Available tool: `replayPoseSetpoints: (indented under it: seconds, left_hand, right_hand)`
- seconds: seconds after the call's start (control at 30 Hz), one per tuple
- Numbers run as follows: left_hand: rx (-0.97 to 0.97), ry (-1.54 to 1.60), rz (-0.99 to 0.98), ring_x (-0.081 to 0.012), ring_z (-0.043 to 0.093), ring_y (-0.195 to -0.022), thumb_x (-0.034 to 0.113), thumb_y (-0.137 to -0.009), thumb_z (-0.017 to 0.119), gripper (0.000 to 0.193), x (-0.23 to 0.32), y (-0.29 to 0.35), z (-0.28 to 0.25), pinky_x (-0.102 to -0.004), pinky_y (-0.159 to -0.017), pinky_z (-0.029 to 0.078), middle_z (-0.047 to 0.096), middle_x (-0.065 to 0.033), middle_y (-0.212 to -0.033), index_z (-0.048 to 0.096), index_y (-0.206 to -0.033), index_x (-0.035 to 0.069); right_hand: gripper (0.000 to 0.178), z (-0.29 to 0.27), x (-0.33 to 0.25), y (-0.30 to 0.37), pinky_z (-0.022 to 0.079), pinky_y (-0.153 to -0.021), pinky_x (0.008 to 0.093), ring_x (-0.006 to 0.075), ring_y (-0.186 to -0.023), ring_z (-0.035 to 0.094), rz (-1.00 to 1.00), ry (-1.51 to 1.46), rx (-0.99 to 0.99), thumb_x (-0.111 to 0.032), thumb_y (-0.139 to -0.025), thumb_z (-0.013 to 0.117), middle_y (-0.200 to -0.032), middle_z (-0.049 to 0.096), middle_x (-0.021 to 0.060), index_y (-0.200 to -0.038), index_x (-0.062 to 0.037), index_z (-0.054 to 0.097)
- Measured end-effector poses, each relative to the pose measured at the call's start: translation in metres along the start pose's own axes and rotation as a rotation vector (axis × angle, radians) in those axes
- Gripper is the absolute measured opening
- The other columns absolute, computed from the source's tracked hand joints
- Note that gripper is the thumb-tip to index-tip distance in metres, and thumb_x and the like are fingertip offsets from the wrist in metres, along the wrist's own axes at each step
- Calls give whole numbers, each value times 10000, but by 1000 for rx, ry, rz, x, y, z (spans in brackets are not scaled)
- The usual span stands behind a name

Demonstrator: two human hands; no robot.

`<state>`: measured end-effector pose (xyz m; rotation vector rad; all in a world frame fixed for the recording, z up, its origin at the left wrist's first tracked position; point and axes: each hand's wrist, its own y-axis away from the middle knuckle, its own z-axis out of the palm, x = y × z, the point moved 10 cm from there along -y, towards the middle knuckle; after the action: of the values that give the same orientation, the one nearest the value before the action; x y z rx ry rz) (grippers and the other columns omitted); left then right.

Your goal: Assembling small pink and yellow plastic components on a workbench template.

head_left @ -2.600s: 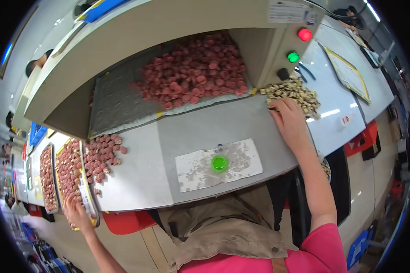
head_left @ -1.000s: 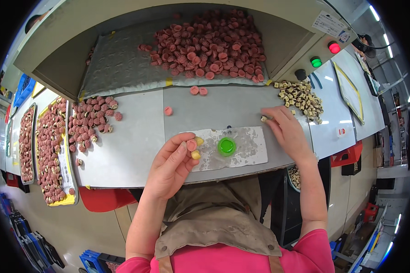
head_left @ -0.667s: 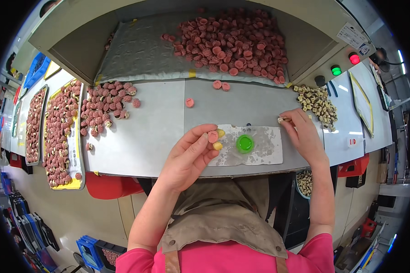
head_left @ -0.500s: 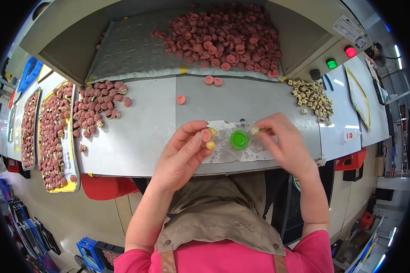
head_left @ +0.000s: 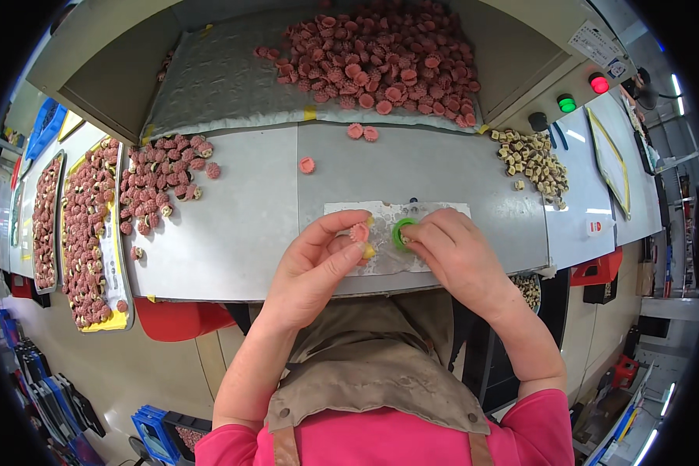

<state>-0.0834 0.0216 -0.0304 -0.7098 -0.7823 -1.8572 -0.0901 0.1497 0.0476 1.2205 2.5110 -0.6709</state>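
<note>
My left hand (head_left: 318, 268) pinches a small pink ribbed part (head_left: 359, 232) with a yellowish piece under it, held just above a worn white mat (head_left: 384, 260) on the grey worktable (head_left: 241, 233). My right hand (head_left: 454, 256) rests on the mat with its fingertips at a green ring fixture (head_left: 401, 231), holding a tiny piece there that I can barely make out. The two hands are a few centimetres apart.
A big heap of pink parts (head_left: 380, 54) lies in the chute behind. Another pink pile (head_left: 159, 182) and filled trays (head_left: 85, 233) sit left. Yellowish small parts (head_left: 532, 159) lie at right, near green (head_left: 568, 102) and red (head_left: 599, 83) buttons. Three loose pink parts lie mid-table.
My left hand came from the left trays to the mat with a pink part. My right hand left the yellowish pile and moved in onto the green ring.
</note>
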Motion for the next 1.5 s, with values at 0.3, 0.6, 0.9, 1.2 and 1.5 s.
replayPoseSetpoints:
  seconds: [0.3, 0.6, 0.9, 1.2, 1.5]
  left_hand:
    - [-10, -51, -16, -110, 566, -966, 135, -932, 558, 293, 0, 1, 3, -258, -820, 481, 582, -36, -1109, 501, -1200, 33]
    - [-79, -94, -30, -107, 555, -931, 234, -964, 513, 280, -4, 0, 11, -264, -795, 470, 587, -41, -1026, 516, -1149, 23]
    - [-70, -94, -20, -110, 558, -911, 244, -974, 493, 285, -5, -1, 10, -254, -783, 469, 586, -42, -1019, 514, -1145, 17]
    - [-7, -137, 89, -115, 571, -899, 167, -967, 504, 228, 0, 3, 13, -256, -793, 476, 590, -69, -1039, 512, -1128, 5]
    - [83, -312, 338, -111, 585, -905, 96, -958, 504, 209, 13, 12, 18, -254, -798, 491, 596, -76, -1047, 510, -1139, -9]
  right_hand:
    - [151, -3, 15, 2, 463, -696, 322, 235, -789, 555, 100, -71, 6, -22, -798, 638, -868, 546, 82, -944, -37, 602]
    - [150, 18, 32, 21, 446, -732, 257, 118, -837, 539, 523, -982, 156, -36, -865, 607, -951, 563, 61, -1008, -7, 569]
    - [175, -3, -16, -8, 475, -705, 300, 182, -796, 570, 118, -516, 163, -31, -852, 621, -951, 580, 90, -1018, -21, 568]
    - [195, -8, -25, -8, 480, -681, 327, 244, -775, 571, 89, -436, 281, -3, -818, 638, -901, 583, 107, -998, -33, 570]
    - [207, -5, -17, -6, 482, -678, 324, 250, -783, 572, 149, -511, 242, 16, -813, 634, -918, 566, 113, -999, -25, 555]
